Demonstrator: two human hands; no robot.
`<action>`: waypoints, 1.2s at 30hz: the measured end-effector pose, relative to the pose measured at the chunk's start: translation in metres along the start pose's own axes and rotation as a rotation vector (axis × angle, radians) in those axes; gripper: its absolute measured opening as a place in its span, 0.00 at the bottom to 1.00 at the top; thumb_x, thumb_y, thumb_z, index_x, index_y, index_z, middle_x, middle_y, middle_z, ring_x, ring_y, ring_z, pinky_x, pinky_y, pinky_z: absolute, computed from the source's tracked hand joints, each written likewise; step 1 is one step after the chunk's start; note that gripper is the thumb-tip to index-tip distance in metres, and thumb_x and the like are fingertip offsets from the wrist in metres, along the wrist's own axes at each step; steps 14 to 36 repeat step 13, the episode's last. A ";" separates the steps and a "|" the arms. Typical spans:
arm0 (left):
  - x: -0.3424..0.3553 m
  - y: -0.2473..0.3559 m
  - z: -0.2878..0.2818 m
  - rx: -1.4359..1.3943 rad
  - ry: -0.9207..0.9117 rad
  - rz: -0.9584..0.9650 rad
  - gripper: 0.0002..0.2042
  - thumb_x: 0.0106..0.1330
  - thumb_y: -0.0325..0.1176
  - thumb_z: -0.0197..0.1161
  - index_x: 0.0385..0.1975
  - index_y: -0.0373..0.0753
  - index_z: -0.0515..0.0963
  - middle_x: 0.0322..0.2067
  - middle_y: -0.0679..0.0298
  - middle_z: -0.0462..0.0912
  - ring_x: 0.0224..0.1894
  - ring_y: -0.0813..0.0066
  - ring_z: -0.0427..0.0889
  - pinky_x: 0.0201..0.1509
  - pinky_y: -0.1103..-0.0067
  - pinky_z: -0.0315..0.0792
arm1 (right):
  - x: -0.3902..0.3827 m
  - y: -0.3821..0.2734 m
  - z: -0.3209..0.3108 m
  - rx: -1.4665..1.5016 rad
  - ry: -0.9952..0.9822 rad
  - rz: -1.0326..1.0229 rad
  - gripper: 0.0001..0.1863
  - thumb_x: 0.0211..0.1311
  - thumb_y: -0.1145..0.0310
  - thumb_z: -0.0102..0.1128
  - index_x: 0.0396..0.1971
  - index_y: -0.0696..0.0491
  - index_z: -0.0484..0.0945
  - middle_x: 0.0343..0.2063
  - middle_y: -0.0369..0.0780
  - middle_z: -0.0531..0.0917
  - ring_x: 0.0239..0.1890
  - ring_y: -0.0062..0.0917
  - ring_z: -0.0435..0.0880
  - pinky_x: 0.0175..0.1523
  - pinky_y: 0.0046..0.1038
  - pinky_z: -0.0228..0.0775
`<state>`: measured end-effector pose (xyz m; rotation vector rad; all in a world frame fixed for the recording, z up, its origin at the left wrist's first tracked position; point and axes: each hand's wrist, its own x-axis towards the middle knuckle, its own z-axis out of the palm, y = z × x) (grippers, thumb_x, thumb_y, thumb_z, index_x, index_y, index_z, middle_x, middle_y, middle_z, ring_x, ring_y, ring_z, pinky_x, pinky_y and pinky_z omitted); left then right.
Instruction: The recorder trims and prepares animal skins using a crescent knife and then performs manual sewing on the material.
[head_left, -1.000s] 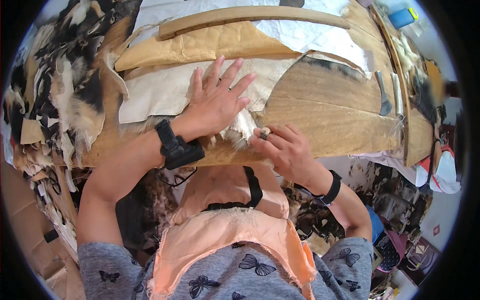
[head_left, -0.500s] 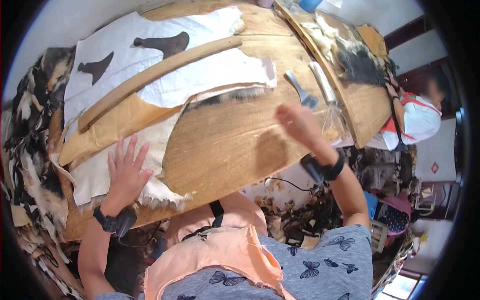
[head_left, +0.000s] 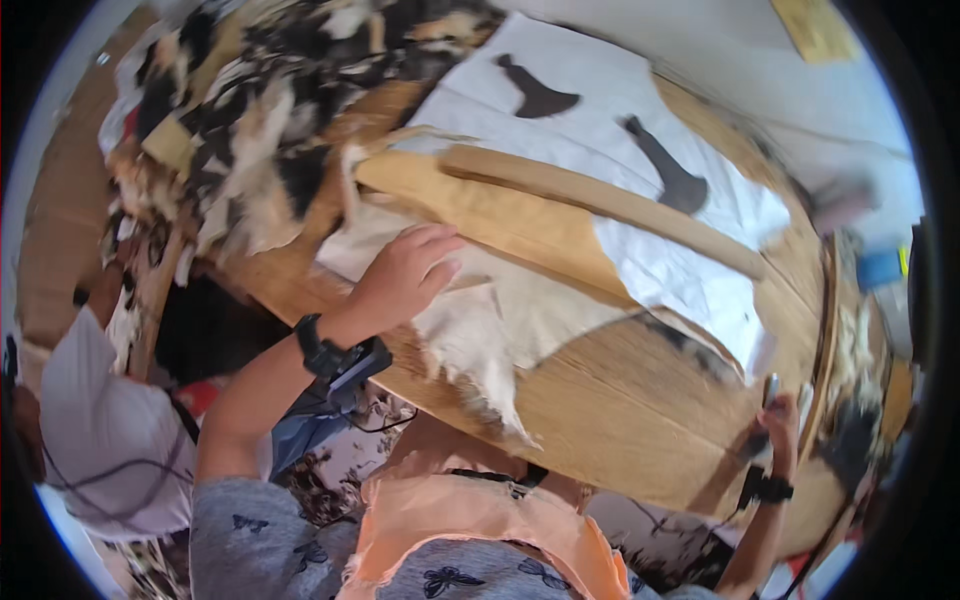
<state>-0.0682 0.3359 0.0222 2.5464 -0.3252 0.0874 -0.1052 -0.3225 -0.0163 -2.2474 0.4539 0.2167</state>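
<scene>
My left hand [head_left: 410, 275] rests with its fingers stretched over the edge of a tan paper pattern [head_left: 470, 208] and the pale hide [head_left: 500, 285] beneath it. The hide's furry edge hangs over the front of the wooden table. Far to the right, my right hand [head_left: 780, 425] is closed at a fan-bladed knife, whose grey handle end [head_left: 770, 388] sticks out beyond the fingers; its blade is hidden. A long wooden bar [head_left: 600, 200] lies across the pattern and the white sheet [head_left: 600, 70].
Two dark fan-shaped blades [head_left: 540, 92] lie on the white sheet. Fur scraps [head_left: 270, 130] heap up at the left end of the table [head_left: 640, 420]. Another person [head_left: 105, 420] is at the lower left. A wooden strip [head_left: 825, 340] and a blue container [head_left: 880, 270] are on the right.
The view has swung left, so the table appears turned. My right hand has come down to the knife and closed on it. My left hand stays on the hide and pattern.
</scene>
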 end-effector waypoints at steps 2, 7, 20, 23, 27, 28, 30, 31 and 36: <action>0.003 -0.016 -0.013 -0.086 0.039 -0.081 0.11 0.61 0.32 0.56 0.41 0.37 0.78 0.47 0.56 0.77 0.54 0.57 0.71 0.56 0.70 0.65 | -0.002 0.016 -0.011 -0.186 0.042 -0.074 0.13 0.39 0.74 0.62 0.29 0.58 0.71 0.24 0.36 0.72 0.25 0.21 0.71 0.29 0.25 0.66; 0.013 -0.063 -0.036 0.204 0.319 -0.035 0.06 0.60 0.28 0.56 0.31 0.38 0.81 0.35 0.62 0.79 0.44 0.59 0.72 0.51 0.71 0.67 | 0.001 -0.053 -0.004 -0.780 0.255 -0.305 0.10 0.39 0.72 0.58 0.25 0.60 0.72 0.16 0.45 0.70 0.21 0.31 0.71 0.28 0.32 0.62; 0.016 -0.107 -0.049 0.255 0.390 -0.494 0.27 0.51 0.40 0.67 0.53 0.44 0.67 0.41 0.57 0.72 0.47 0.63 0.72 0.50 0.75 0.67 | 0.012 -0.200 0.067 -0.758 0.209 -0.386 0.09 0.46 0.72 0.55 0.29 0.59 0.72 0.13 0.49 0.69 0.16 0.36 0.71 0.25 0.36 0.62; 0.016 -0.107 -0.049 0.255 0.390 -0.494 0.27 0.51 0.40 0.67 0.53 0.44 0.67 0.41 0.57 0.72 0.47 0.63 0.72 0.50 0.75 0.67 | 0.012 -0.200 0.067 -0.758 0.209 -0.386 0.09 0.46 0.72 0.55 0.29 0.59 0.72 0.13 0.49 0.69 0.16 0.36 0.71 0.25 0.36 0.62; 0.016 -0.107 -0.049 0.255 0.390 -0.494 0.27 0.51 0.40 0.67 0.53 0.44 0.67 0.41 0.57 0.72 0.47 0.63 0.72 0.50 0.75 0.67 | 0.012 -0.200 0.067 -0.758 0.209 -0.386 0.09 0.46 0.72 0.55 0.29 0.59 0.72 0.13 0.49 0.69 0.16 0.36 0.71 0.25 0.36 0.62; 0.016 -0.107 -0.049 0.255 0.390 -0.494 0.27 0.51 0.40 0.67 0.53 0.44 0.67 0.41 0.57 0.72 0.47 0.63 0.72 0.50 0.75 0.67 | 0.012 -0.200 0.067 -0.758 0.209 -0.386 0.09 0.46 0.72 0.55 0.29 0.59 0.72 0.13 0.49 0.69 0.16 0.36 0.71 0.25 0.36 0.62; 0.016 -0.107 -0.049 0.255 0.390 -0.494 0.27 0.51 0.40 0.67 0.53 0.44 0.67 0.41 0.57 0.72 0.47 0.63 0.72 0.50 0.75 0.67 | 0.012 -0.200 0.067 -0.758 0.209 -0.386 0.09 0.46 0.72 0.55 0.29 0.59 0.72 0.13 0.49 0.69 0.16 0.36 0.71 0.25 0.36 0.62; 0.016 -0.107 -0.049 0.255 0.390 -0.494 0.27 0.51 0.40 0.67 0.53 0.44 0.67 0.41 0.57 0.72 0.47 0.63 0.72 0.50 0.75 0.67 | 0.012 -0.200 0.067 -0.758 0.209 -0.386 0.09 0.46 0.72 0.55 0.29 0.59 0.72 0.13 0.49 0.69 0.16 0.36 0.71 0.25 0.36 0.62; 0.016 -0.107 -0.049 0.255 0.390 -0.494 0.27 0.51 0.40 0.67 0.53 0.44 0.67 0.41 0.57 0.72 0.47 0.63 0.72 0.50 0.75 0.67 | 0.012 -0.200 0.067 -0.758 0.209 -0.386 0.09 0.46 0.72 0.55 0.29 0.59 0.72 0.13 0.49 0.69 0.16 0.36 0.71 0.25 0.36 0.62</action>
